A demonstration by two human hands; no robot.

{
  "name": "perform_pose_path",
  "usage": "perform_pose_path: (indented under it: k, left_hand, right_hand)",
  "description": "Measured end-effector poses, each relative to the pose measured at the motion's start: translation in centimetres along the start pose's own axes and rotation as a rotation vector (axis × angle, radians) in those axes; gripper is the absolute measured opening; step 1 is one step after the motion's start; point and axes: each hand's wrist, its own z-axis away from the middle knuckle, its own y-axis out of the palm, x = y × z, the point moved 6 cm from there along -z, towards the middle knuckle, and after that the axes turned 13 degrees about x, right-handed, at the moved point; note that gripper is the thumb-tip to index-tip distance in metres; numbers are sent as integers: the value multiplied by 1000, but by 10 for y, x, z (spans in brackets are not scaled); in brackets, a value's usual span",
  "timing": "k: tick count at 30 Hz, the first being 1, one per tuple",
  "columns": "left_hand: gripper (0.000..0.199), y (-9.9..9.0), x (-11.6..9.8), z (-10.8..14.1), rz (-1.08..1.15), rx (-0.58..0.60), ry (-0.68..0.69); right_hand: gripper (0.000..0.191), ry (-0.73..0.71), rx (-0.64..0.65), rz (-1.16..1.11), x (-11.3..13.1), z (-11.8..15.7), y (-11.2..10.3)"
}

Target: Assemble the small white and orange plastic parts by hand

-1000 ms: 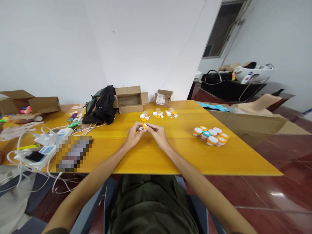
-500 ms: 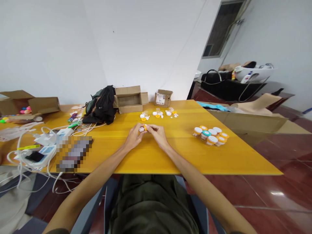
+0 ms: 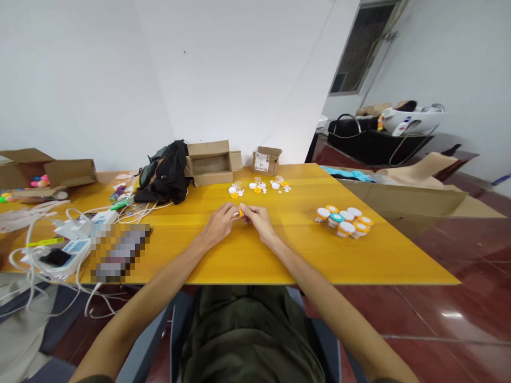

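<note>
Over the middle of the yellow table [image 3: 255, 266], my left hand [image 3: 219, 223] and my right hand [image 3: 258, 221] meet around a small jar with an orange rim [image 3: 240, 213]. The fingers of both hands are closed on it and cover most of its body. Beyond them lie loose white and orange lids and small parts [image 3: 257, 187] in three little groups, with clear cups among them. To the right stands a cluster of several clear jars [image 3: 345, 229] with white, orange and teal lids.
At the back are an open cardboard box [image 3: 211, 167], a smaller box [image 3: 265, 160] and a black bag [image 3: 170, 175]. A power strip [image 3: 75, 250] with white cables and a pixelated flat object [image 3: 122, 252] lie on the left. A large carton [image 3: 403, 205] stands beyond the right edge.
The small jar has turned between my hands, and my left fingers now hide more of its body. The view has shifted slightly.
</note>
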Motion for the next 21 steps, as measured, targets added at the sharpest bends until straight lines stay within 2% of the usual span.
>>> perform_pose_path:
  k: [8, 13, 18, 21]
  left_hand:
    - [19, -1, 8, -3, 289, -81, -115]
    - [19, 5, 22, -5, 480, -74, -213]
    - [22, 8, 22, -4, 475, -39, -198]
    - [33, 11, 24, -3, 431, -41, -209]
  right_hand:
    - [55, 26, 50, 6, -5, -5, 2]
    - [54, 30, 70, 6, -6, -6, 3]
    - [43, 15, 134, -75, -6, -6, 7]
    - [35, -33, 112, 57, 1, -6, -5]
